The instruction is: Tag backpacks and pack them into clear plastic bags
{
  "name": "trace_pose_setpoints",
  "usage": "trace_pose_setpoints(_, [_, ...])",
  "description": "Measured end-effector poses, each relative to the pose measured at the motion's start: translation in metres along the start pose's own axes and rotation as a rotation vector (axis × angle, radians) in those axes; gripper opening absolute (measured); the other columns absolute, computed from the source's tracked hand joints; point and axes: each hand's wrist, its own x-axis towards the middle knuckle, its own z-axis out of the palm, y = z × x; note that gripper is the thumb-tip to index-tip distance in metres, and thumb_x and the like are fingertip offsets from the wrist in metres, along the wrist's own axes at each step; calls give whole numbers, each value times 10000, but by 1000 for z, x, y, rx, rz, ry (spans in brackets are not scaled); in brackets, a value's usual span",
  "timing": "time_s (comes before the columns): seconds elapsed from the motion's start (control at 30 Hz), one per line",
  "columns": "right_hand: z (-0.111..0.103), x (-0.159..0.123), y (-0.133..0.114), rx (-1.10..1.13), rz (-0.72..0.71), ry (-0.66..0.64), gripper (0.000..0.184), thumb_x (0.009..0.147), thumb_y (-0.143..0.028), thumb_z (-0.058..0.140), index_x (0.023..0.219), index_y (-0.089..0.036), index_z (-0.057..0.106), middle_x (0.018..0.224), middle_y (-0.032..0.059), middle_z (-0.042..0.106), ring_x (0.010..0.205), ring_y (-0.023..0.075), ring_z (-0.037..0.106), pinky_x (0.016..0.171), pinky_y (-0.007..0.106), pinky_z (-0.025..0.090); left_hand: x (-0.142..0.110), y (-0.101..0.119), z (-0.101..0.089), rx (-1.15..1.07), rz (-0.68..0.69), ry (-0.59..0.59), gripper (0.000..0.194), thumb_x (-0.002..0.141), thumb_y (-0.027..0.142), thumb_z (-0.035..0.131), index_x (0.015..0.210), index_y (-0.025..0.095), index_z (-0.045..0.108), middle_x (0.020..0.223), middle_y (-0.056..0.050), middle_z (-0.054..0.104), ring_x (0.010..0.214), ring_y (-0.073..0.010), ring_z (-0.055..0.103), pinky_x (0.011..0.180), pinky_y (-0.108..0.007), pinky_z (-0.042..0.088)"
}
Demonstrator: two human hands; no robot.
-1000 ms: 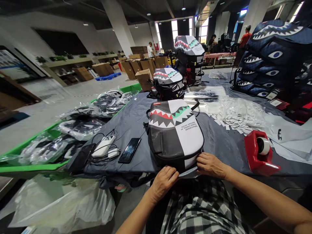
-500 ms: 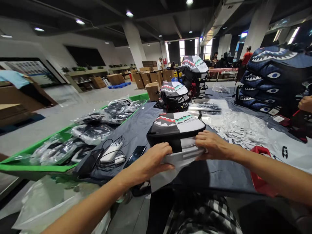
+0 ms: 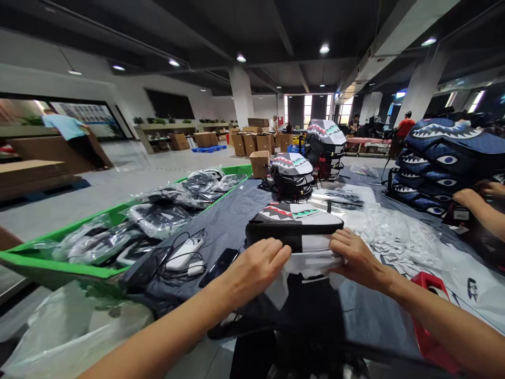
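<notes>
My left hand (image 3: 256,268) and my right hand (image 3: 357,258) grip the edges of a thin whitish plastic bag (image 3: 305,266) at the near end of a grey-and-white backpack (image 3: 295,221) printed with a shark mouth. The bag covers the backpack's near part, and its far part stays bare. The backpack stands raised above the dark grey table cover (image 3: 221,221). A black phone (image 3: 219,267) and a white power bank (image 3: 183,254) with cables lie left of my left hand.
A co-worker's hand (image 3: 467,199) reaches in by a stack of navy shark backpacks (image 3: 445,163). Several plastic-wrapped items fill a green-rimmed tray (image 3: 67,272) on the left. More backpacks (image 3: 292,176) stand beyond, near loose plastic sheets (image 3: 398,237) and a red tape dispenser (image 3: 428,310).
The backpack has gone from lying flat to raised, with the bag drawn over its near end. My view has tilted upward, and a co-worker's hand has come in at the right.
</notes>
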Motion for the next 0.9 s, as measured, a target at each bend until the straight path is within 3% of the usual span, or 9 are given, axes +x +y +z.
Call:
trace_pose_setpoints(0.1, [7,3,-6,-45,119,256,171,902,-194,447,764,-242,360,695,1,449,661,192,403,635,322,310,10,9,6,202,-27,168,223,934,27,398,1104,142,485,747,-7,547,628,-167,510,603,-291,443])
trace_pose_setpoints(0.2, [22,0,-15,-112,199,425,196,804,-101,470,753,-246,347,678,-3,418,658,196,391,626,320,300,9,17,10,144,-76,92,229,927,70,471,1142,146,474,746,2,568,621,-172,532,596,-300,453])
trace_pose_setpoints(0.33, [33,-6,-21,-105,192,431,229,791,-76,471,730,-244,327,650,-13,398,633,183,375,623,317,284,-8,22,2,-215,-129,-143,595,804,212,732,1293,150,397,947,-40,648,799,-201,619,736,-329,518])
trace_pose_setpoints(0.4, [32,-5,-21,-81,144,393,220,830,-118,465,720,-242,320,632,-18,393,616,176,366,621,320,267,-16,19,-3,-285,-150,-167,565,766,134,744,1234,184,432,941,-23,647,799,-194,615,721,-308,510])
trace_pose_setpoints(0.5, [22,-2,-21,-15,53,210,259,905,-352,523,742,-234,362,664,-13,453,629,168,404,637,321,280,-22,9,-4,-371,-198,-86,333,817,-7,561,1050,218,480,828,21,614,724,-148,583,632,-240,469])
trace_pose_setpoints(0.6, [13,-1,-19,27,-6,51,411,886,-582,601,820,-216,427,752,15,542,692,180,474,682,328,326,-21,0,4,-259,-155,133,241,898,-4,413,1014,192,494,763,2,589,676,-148,544,611,-248,453])
trace_pose_setpoints(0.73, [18,-7,-15,65,-64,87,183,990,-312,518,860,-213,435,792,24,578,724,176,488,696,319,354,-22,7,21,-3,-69,345,193,939,32,388,1017,156,513,684,-6,549,598,-166,467,577,-296,406])
trace_pose_setpoints(0.8, [27,-11,-13,81,-23,183,137,973,-184,448,841,-217,431,768,21,544,706,177,462,675,316,354,-23,18,23,-40,-152,342,142,931,65,430,1004,155,511,694,-10,553,614,-167,483,595,-300,417])
trace_pose_setpoints(0.9, [41,-16,-17,70,85,379,211,905,-58,427,774,-224,413,717,2,472,669,169,424,644,311,332,-25,36,18,-145,-225,229,107,909,159,519,1015,147,524,741,-28,582,667,-178,529,642,-314,456])
